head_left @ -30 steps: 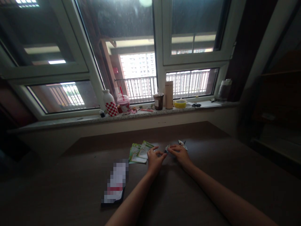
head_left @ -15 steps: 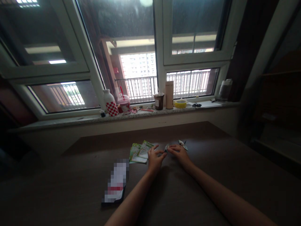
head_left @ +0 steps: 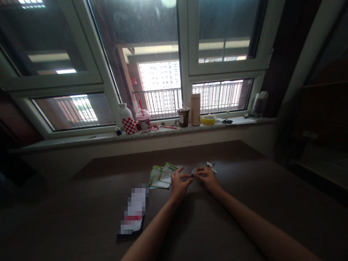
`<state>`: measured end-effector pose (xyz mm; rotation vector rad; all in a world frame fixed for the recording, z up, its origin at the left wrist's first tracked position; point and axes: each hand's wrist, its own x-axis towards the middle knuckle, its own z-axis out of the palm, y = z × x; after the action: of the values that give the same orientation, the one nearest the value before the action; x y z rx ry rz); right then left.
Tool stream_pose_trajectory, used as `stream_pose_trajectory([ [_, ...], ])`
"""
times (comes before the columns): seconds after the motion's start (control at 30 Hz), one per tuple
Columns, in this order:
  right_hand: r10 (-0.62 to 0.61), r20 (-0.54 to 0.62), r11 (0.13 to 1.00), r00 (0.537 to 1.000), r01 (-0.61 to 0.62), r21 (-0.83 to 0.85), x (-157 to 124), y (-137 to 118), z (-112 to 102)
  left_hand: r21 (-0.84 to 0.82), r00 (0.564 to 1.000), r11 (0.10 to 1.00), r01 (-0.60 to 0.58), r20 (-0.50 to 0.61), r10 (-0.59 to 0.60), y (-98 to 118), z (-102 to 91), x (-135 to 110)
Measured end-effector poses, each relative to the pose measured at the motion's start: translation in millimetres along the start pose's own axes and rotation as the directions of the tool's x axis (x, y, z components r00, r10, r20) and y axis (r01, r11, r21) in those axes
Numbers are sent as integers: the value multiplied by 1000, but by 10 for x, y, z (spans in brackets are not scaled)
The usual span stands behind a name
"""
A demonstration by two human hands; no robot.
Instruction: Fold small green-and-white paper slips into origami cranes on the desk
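Observation:
Between my two hands is a small piece of folded paper (head_left: 193, 170), greyish-white and green with a dark spot at its lower end. My left hand (head_left: 179, 183) pinches its lower left side between thumb and a finger, the other fingers lifted. From the other side, my right hand (head_left: 207, 178) grips it with the fingertips. Just beyond the right hand lies another folded paper shape (head_left: 211, 167) with pointed ends, like an origami bird. Flat green-and-white paper sheets (head_left: 160, 179) overlap beside my left hand. The finer folds are too small to make out.
A phone (head_left: 133, 210) with a blurred-out screen lies on the brown table (head_left: 81, 203), left of my forearm. On the windowsill stand a checkered bottle (head_left: 128, 119), a pink drink cup (head_left: 144, 120), a dark cup (head_left: 183, 117), a tan flask (head_left: 195, 110), yellow tape (head_left: 208, 120) and scissors (head_left: 227, 121).
Both hands have shifted very slightly around the folded paper, and their fingertips are a little closer together. The sheets, phone and other folded shape stay where they were.

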<state>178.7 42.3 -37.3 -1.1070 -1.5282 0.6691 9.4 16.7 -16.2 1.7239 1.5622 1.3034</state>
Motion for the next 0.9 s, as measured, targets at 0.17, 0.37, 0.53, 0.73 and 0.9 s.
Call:
stream_pose_trajectory([
  [0.17, -17, -56, 999, 998, 15, -39, -24, -33, 23, 1, 1000, 1000, 5, 14, -5, 28, -13, -1],
  [0.37, -36, -153, 993, 988, 18, -116, -62, -117, 66, 12, 999, 1000, 12, 44, -13, 66, -7, -26],
  [0.53, -70, -195, 986, 978, 39, -162, -79, -168, 77, 16, 1000, 1000, 14, 27, -14, 69, 12, -43],
  [0.73, -102, -168, 980, 980, 70, -188, -80, -200, 71, 12, 1000, 1000, -9, 8, 9, 65, -6, -37],
  [0.9, -98, -155, 978, 983, 67, -197, -88, -222, 66, -4, 999, 999, -36, -22, 36, 76, -26, -40],
])
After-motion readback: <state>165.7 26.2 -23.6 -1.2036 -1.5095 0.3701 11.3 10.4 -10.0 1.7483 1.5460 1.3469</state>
